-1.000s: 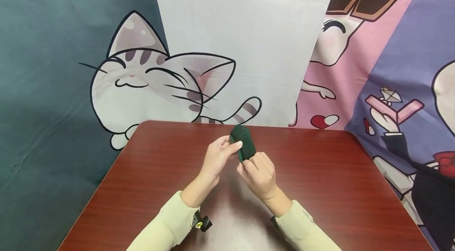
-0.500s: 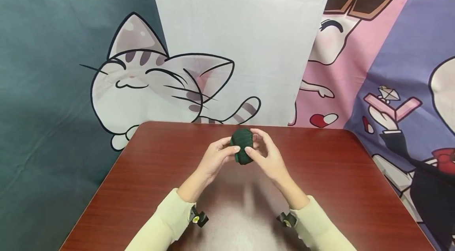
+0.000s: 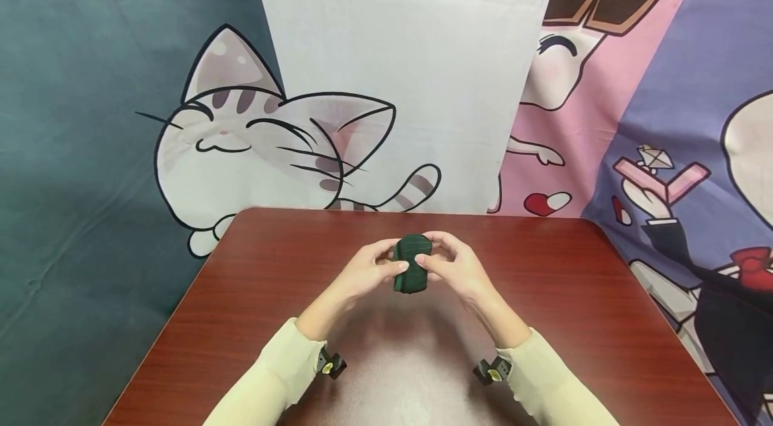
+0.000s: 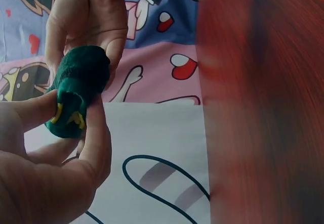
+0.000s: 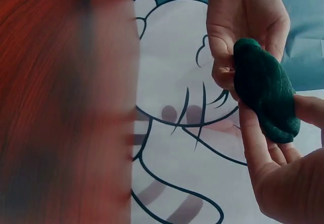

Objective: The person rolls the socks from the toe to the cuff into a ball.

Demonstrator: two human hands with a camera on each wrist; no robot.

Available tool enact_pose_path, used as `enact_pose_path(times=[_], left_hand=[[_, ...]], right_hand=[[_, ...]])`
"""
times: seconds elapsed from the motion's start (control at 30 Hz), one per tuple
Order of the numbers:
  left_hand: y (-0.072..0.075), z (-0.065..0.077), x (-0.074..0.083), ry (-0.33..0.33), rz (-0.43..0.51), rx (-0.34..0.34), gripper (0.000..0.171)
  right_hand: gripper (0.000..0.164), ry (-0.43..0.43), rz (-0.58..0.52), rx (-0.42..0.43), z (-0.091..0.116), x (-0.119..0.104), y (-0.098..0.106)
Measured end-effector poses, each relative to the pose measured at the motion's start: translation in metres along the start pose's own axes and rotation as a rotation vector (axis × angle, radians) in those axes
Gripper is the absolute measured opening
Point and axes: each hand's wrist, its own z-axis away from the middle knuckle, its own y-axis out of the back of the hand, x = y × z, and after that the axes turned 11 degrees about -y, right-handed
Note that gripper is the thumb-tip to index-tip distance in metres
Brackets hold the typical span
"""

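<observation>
Both hands hold a rolled-up dark green sock bundle (image 3: 413, 280) above the table. My left hand (image 3: 365, 273) pinches its left side, thumb on the near face. On the opposite side my right hand (image 3: 461, 272) grips it the same way, the two thumbs almost meeting. In the left wrist view, one end of the bundle (image 4: 83, 70) shows a folded opening with small yellow marks. A smooth, twisted dark green surface of the bundle (image 5: 266, 90) faces the right wrist view. The fingers behind it are partly hidden.
The reddish-brown wooden table (image 3: 272, 245) has rounded far corners. A printed cloth backdrop (image 3: 423, 77) with a cartoon cat and figures hangs behind its far edge. Small black cameras (image 3: 332, 365) are strapped at both sleeve cuffs.
The right hand moved from the bundle's lower end to its right side, thumb on the near face. The bundle turned from tilted to nearly upright, and both hands lowered slightly.
</observation>
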Motion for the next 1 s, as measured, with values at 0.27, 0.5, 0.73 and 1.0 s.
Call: enact_pose_path(times=[0.27,0.5,0.73,1.0], left_hand=[[0.000,-0.002,-0.004,0.009,0.070,0.093,0.039],[0.000,-0.006,-0.008,0.018,0.073,0.070,0.037],[0.000,-0.007,-0.017,0.062,0.085,0.059,0.040],[-0.001,-0.010,-0.029,0.096,0.123,0.070,0.043]], right_hand=[[0.049,-0.004,0.010,-0.016,-0.003,0.007,0.002],[0.045,-0.040,-0.065,-0.030,-0.008,0.013,0.007],[0.046,-0.071,-0.040,-0.040,-0.011,0.018,0.007],[0.047,-0.109,-0.041,-0.045,-0.016,0.025,0.008]])
